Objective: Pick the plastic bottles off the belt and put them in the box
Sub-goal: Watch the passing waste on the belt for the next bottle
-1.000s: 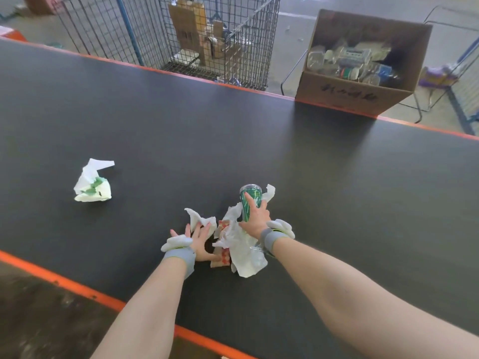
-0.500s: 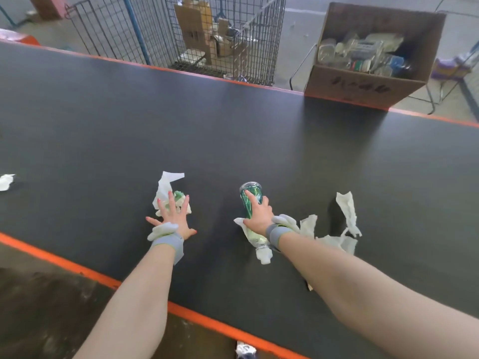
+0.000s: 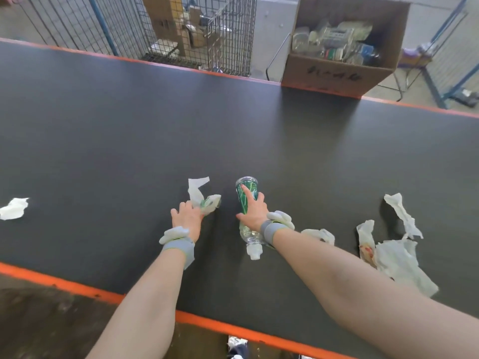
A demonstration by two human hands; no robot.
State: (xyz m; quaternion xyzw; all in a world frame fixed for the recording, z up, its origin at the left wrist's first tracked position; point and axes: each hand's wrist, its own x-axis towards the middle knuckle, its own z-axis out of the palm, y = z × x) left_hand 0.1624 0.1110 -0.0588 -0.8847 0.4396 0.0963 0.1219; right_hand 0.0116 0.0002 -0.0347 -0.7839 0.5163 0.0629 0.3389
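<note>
The right hand is gripping the green bottle near the belt's near edge, risking slipping on smooth plastic, while the left hand is clutching a crumpled bottle

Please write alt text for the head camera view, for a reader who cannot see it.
A person's right hand grips a green-labelled plastic bottle on a dark belt, while the left hand holds a crumpled wrapper. Paper scraps lie to the right; a cardboard box of bottles stands beyond the belt.
</note>
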